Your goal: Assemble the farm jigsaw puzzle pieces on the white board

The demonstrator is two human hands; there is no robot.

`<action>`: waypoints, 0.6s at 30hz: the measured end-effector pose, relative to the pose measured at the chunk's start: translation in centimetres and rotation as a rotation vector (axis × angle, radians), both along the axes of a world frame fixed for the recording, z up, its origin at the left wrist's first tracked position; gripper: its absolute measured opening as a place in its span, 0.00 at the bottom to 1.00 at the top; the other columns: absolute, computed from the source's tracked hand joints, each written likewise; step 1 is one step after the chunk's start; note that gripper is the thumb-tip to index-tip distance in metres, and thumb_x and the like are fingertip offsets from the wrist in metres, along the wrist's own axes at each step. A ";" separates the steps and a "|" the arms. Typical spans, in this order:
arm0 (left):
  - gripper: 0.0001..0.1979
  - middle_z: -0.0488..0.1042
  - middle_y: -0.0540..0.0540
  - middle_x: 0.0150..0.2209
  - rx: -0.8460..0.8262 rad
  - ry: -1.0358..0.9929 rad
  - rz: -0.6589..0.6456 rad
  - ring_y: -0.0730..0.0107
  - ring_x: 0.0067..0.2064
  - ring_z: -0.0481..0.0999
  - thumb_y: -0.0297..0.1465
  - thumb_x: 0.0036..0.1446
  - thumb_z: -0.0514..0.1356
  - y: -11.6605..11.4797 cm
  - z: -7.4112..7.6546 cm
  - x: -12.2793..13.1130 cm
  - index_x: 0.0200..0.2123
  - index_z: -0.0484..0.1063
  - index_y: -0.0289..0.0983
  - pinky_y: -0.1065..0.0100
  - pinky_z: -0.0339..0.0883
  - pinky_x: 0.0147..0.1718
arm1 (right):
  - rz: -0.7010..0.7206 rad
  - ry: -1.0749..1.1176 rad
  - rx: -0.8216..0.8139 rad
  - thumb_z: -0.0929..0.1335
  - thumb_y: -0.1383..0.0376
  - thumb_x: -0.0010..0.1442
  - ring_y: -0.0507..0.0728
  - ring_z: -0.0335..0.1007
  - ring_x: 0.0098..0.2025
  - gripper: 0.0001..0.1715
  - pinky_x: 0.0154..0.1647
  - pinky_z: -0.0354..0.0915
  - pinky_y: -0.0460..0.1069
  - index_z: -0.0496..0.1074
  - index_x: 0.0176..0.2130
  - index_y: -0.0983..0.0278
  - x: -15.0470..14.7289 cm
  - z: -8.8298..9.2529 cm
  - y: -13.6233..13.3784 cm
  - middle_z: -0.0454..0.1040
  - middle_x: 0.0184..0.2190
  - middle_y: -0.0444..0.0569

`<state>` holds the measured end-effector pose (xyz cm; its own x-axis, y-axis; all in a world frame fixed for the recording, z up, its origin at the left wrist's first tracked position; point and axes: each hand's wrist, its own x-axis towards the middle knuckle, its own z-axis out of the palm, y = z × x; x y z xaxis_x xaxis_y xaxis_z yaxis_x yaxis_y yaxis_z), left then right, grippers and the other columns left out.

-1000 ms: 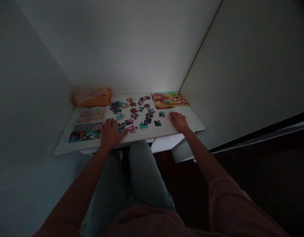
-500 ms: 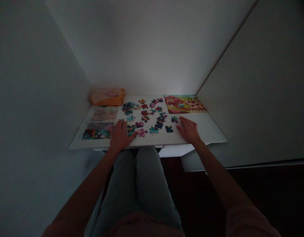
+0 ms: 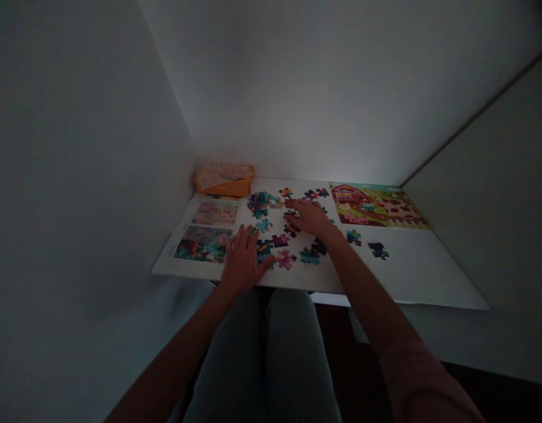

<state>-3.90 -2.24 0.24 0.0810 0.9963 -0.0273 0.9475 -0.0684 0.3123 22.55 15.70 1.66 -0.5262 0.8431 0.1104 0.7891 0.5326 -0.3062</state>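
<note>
Loose jigsaw pieces [image 3: 286,258] in pink, teal, orange and dark blue lie across the middle of the white table. My left hand [image 3: 244,258] rests flat on the table, fingers spread, beside a dark teal piece [image 3: 265,248]. Over the middle of the loose pieces is my right hand [image 3: 312,218], its fingers stretched out and reaching left above reddish pieces; it hides some of them. A green-and-blue piece [image 3: 353,237] and a dark blue piece [image 3: 379,251] lie apart, right of my right forearm.
An orange box [image 3: 224,179] stands at the back left against the wall. In front of it is a printed sheet [image 3: 204,244] with two pictures. A farm picture [image 3: 376,205] with a red barn lies at the back right. Walls enclose the table [image 3: 433,276] behind and at both sides.
My right hand has moved left from the separate pieces to the middle of the loose ones. One dark piece now lies farther right. My left hand stays in place; the view has shifted.
</note>
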 end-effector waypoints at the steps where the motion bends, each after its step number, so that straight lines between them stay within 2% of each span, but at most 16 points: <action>1: 0.43 0.62 0.44 0.94 -0.011 -0.011 0.001 0.41 0.98 0.51 0.54 0.87 0.56 0.6 0.4 -0.6 0.97 0.57 0.57 0.30 0.54 0.93 | -0.032 0.002 0.017 0.67 0.52 0.86 0.77 0.82 0.78 0.27 0.83 0.71 0.76 0.86 0.74 0.46 -1.0 -0.1 1.5 0.86 0.76 0.59; 3: 0.38 0.68 0.45 0.92 0.015 -0.030 0.008 0.41 0.94 0.63 0.52 0.89 0.51 2.8 1.7 -1.6 0.95 0.61 0.59 0.34 0.60 0.90 | -0.083 0.025 0.053 0.66 0.52 0.87 0.78 0.82 0.78 0.29 0.83 0.72 0.75 0.85 0.76 0.50 -2.2 -0.7 3.7 0.84 0.77 0.63; 4: 0.36 0.73 0.43 0.89 0.065 -0.021 0.030 0.38 0.91 0.68 0.52 0.90 0.51 4.5 2.5 -2.0 0.93 0.67 0.59 0.34 0.63 0.89 | -0.089 0.038 0.067 0.66 0.52 0.87 0.79 0.83 0.78 0.30 0.82 0.72 0.75 0.85 0.76 0.51 -2.4 -1.2 4.3 0.84 0.77 0.64; 7: 0.29 0.82 0.32 0.79 0.154 0.050 0.058 0.27 0.81 0.78 0.51 0.89 0.59 10.8 4.4 -2.3 0.82 0.81 0.49 0.27 0.70 0.82 | -0.079 0.046 0.100 0.67 0.50 0.86 0.82 0.82 0.77 0.29 0.82 0.70 0.79 0.85 0.76 0.47 -2.0 -2.7 4.5 0.85 0.75 0.63; 9: 0.27 0.84 0.27 0.75 0.149 0.101 0.043 0.26 0.78 0.81 0.50 0.88 0.63 14.6 4.6 -1.9 0.77 0.84 0.42 0.29 0.72 0.80 | -0.072 0.034 0.107 0.68 0.50 0.84 0.84 0.82 0.76 0.28 0.83 0.67 0.84 0.85 0.74 0.44 -1.3 -3.5 4.1 0.86 0.73 0.62; 11: 0.26 0.83 0.28 0.76 0.165 0.119 0.021 0.27 0.78 0.80 0.50 0.87 0.67 17.1 4.0 -1.6 0.76 0.85 0.44 0.31 0.74 0.79 | -0.082 0.035 0.113 0.69 0.50 0.82 0.85 0.82 0.75 0.27 0.84 0.65 0.86 0.86 0.72 0.44 -0.8 -3.8 3.9 0.87 0.71 0.62; 13: 0.27 0.83 0.30 0.77 0.149 0.115 0.001 0.29 0.78 0.81 0.49 0.87 0.67 18.1 3.1 -1.5 0.78 0.83 0.44 0.33 0.74 0.78 | -0.084 0.046 0.118 0.69 0.50 0.83 0.85 0.82 0.75 0.26 0.84 0.64 0.86 0.87 0.70 0.45 -0.5 -3.8 3.9 0.87 0.71 0.63; 18: 0.25 0.86 0.35 0.74 0.080 0.105 -0.043 0.33 0.73 0.86 0.45 0.88 0.67 17.8 2.2 -2.6 0.80 0.84 0.46 0.38 0.75 0.76 | -0.055 0.058 0.106 0.68 0.48 0.84 0.84 0.81 0.74 0.25 0.82 0.66 0.85 0.87 0.70 0.41 -0.7 -3.6 4.3 0.87 0.71 0.58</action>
